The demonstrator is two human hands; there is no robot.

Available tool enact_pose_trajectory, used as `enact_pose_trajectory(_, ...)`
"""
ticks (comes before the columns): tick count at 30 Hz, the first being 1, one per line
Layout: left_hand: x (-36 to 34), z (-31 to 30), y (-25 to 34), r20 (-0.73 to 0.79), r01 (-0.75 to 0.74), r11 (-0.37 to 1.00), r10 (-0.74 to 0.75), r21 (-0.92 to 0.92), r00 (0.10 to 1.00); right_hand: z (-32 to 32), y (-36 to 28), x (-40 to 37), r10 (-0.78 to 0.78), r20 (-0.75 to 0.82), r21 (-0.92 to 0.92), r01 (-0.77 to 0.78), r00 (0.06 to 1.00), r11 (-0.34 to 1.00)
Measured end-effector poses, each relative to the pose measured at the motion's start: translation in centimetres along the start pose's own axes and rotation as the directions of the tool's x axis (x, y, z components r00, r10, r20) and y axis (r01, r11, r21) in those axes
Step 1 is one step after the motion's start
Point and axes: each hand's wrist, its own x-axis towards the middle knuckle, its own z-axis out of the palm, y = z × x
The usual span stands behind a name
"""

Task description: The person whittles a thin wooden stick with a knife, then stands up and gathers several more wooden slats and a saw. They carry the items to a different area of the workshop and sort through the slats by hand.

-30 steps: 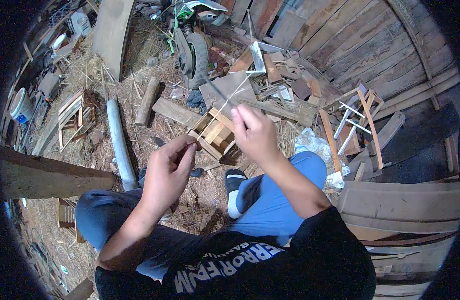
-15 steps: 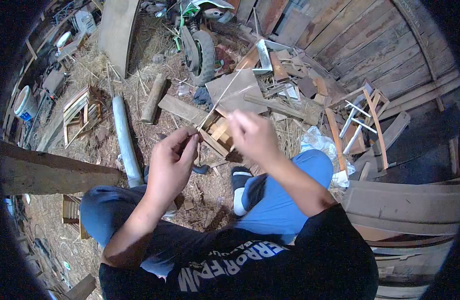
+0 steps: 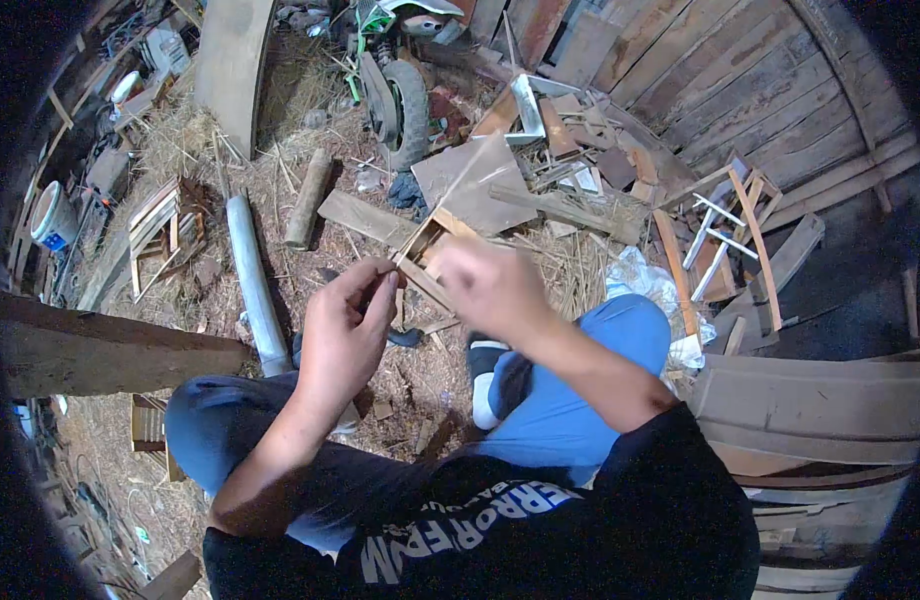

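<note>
My left hand [image 3: 352, 318] is closed in a pinch on one end of a thin light strip [image 3: 456, 187], which slants up and to the right. Blurred by motion, my right hand [image 3: 490, 290] is over the right side of a small wooden box [image 3: 423, 240]; its fingers are curled, and what they hold cannot be made out. The box lies just beyond my hands, with its lower edge beside the fingertips of my left hand. Behind the box is a flat brown panel [image 3: 477, 183], and a short plank [image 3: 365, 218] lies to its left.
A grey pipe [image 3: 255, 285] and a short log [image 3: 308, 198] lie on the straw-covered ground at the left. A wheel [image 3: 408, 115] stands beyond. Scrap wood [image 3: 590, 135], a white plastic bag [image 3: 642, 280] and a wooden frame [image 3: 752, 240] are at the right.
My right hand has moved left and slightly down, closer to my left hand. My left hand has stayed nearly in place, still pinching.
</note>
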Motion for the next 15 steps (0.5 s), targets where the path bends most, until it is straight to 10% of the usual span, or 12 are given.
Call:
enact_pose_trajectory(2, 0.0, 0.0, 0.5, 0.002, 0.017, 1.0, -0.017, 0.009, 1.0, -0.4, 1.7, 0.8, 0.159, -0.008, -0.073, -0.159, 0.987, 0.985)
enact_pose_trajectory(7, 0.3, -0.1, 0.3, 0.031, -0.018, 0.998, 0.016, 0.066, 0.999, 0.2, -0.8, -0.5, -0.059, 0.029, 0.048, 0.058, 0.998, 0.997)
enact_pose_trajectory(10, -0.2, -0.2, 0.7, 0.039, 0.059, 0.998, -0.06, 0.027, 0.997, -0.6, 2.4, 0.8, 0.19, 0.007, -0.084, -0.189, 0.982, 0.978)
enact_pose_trajectory(15, 0.1, 0.2, 0.4, 0.023, 0.062, 0.998, -0.061, -0.032, 0.998, 0.0, -0.7, -0.5, -0.03, 0.052, -0.002, 0.03, 0.998, 1.0)
